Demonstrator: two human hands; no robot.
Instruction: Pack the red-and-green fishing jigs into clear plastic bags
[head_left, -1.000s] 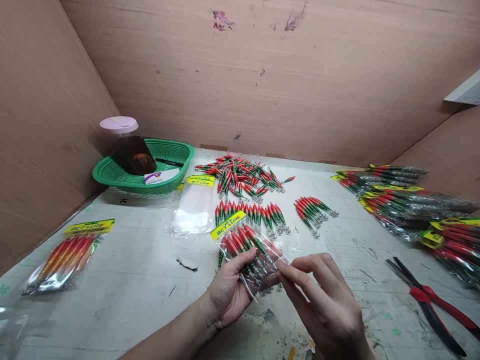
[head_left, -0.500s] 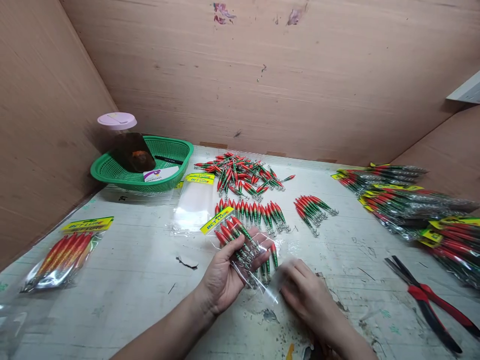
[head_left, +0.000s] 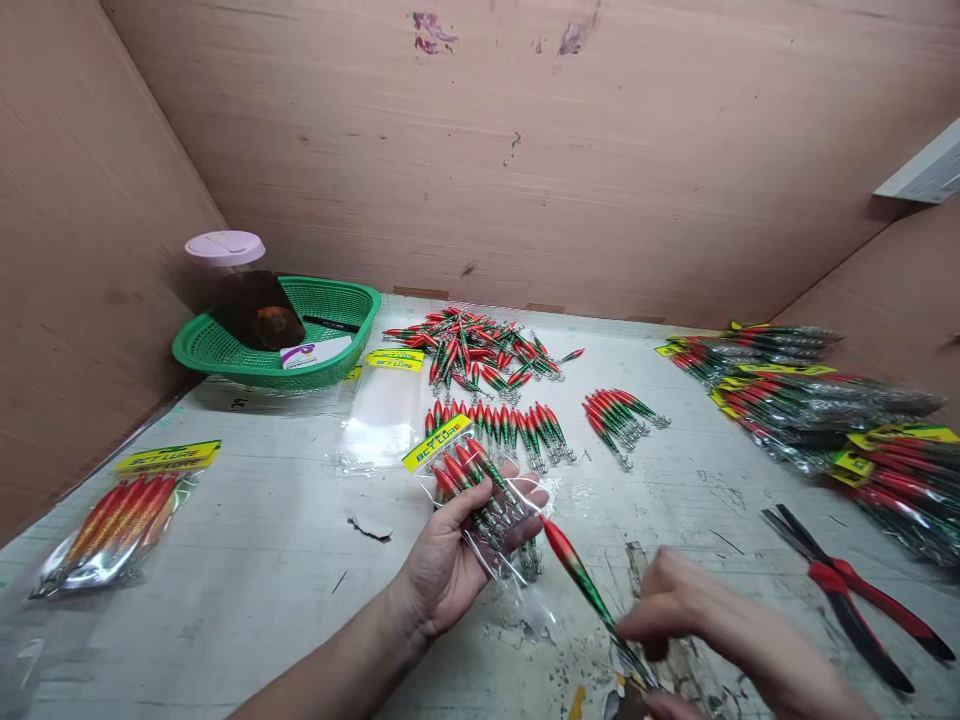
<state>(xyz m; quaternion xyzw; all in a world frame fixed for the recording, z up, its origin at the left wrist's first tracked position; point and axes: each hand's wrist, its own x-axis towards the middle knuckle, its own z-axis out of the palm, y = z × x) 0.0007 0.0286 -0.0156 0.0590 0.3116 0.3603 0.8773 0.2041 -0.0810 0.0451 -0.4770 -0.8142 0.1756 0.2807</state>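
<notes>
My left hand (head_left: 457,550) is closed on a clear plastic bag (head_left: 439,443) with a yellow label, its thumb pressing from above. Several red and green fishing lures (head_left: 484,490) with hooks at their tails lie inside that bag. Pinched by the tail end, a single red and green lure (head_left: 574,565) is in my right hand (head_left: 690,625), its red tip close to the bag's right side. Part of my right hand is cut off by the lower frame edge. Behind the bag runs a row of lures (head_left: 517,425), partly covered by it.
A loose pile of lures (head_left: 472,350), a small group (head_left: 622,425) and empty labelled bags (head_left: 382,410) lie beyond my hands. Filled packs (head_left: 810,400) and red-handled pliers (head_left: 840,590) are at right. At left are a green basket (head_left: 195,355) and a bagged orange set (head_left: 135,510).
My right hand has moved right and toward me, and a single lure now shows in its fingers. The left hand keeps the bag in nearly the same place.
</notes>
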